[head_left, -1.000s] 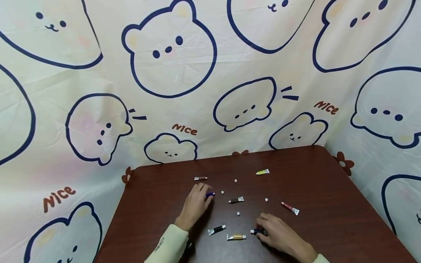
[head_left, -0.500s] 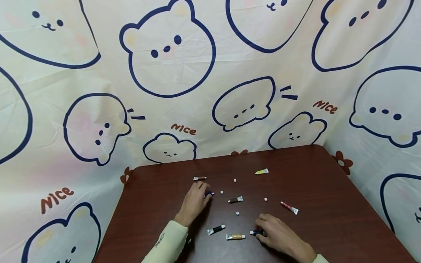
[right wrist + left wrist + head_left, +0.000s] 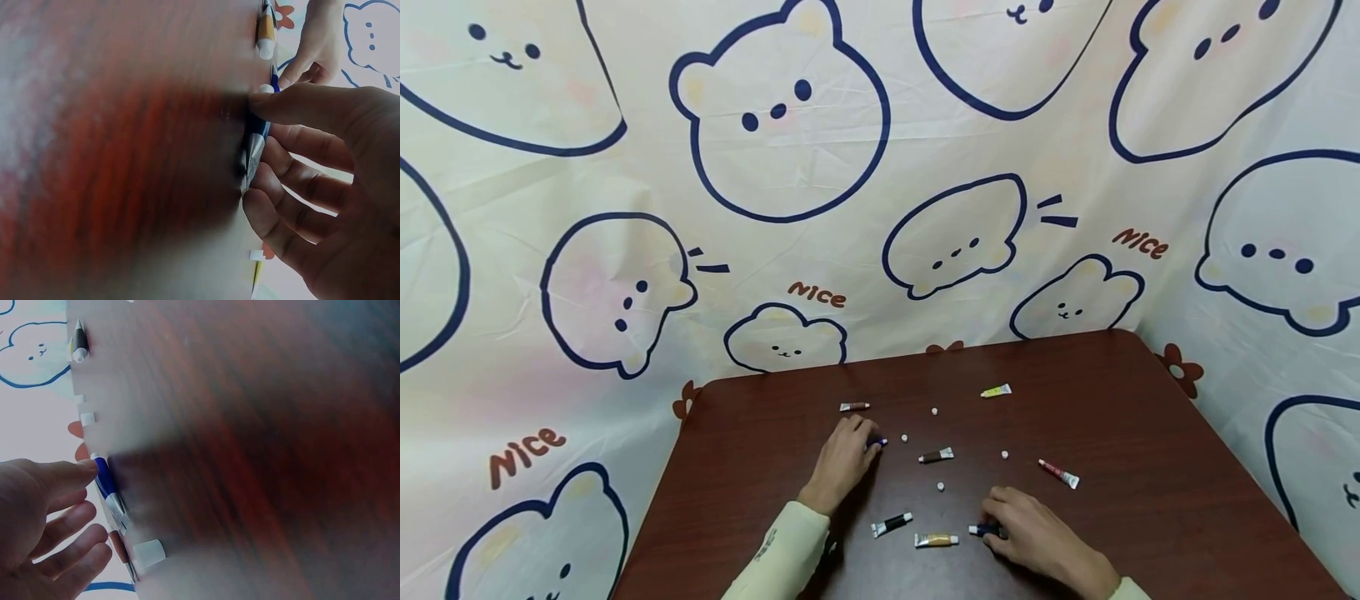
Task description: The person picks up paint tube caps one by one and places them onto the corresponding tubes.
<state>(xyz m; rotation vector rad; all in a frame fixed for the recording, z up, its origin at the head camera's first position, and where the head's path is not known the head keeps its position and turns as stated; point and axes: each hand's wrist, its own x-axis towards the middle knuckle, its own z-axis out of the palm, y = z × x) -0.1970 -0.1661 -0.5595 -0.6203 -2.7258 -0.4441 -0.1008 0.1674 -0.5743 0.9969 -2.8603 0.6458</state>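
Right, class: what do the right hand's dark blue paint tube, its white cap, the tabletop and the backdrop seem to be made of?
Dark blue paint tube: perhaps metal or foil laminate, shiny; its tail looks silvery.
White cap: probably plastic, smooth and opaque.
Tabletop: wood or printed laminate, satin; streaky grain and soft reflections show.
Backdrop: fabric or plastic sheeting, slight sheen; creases show.
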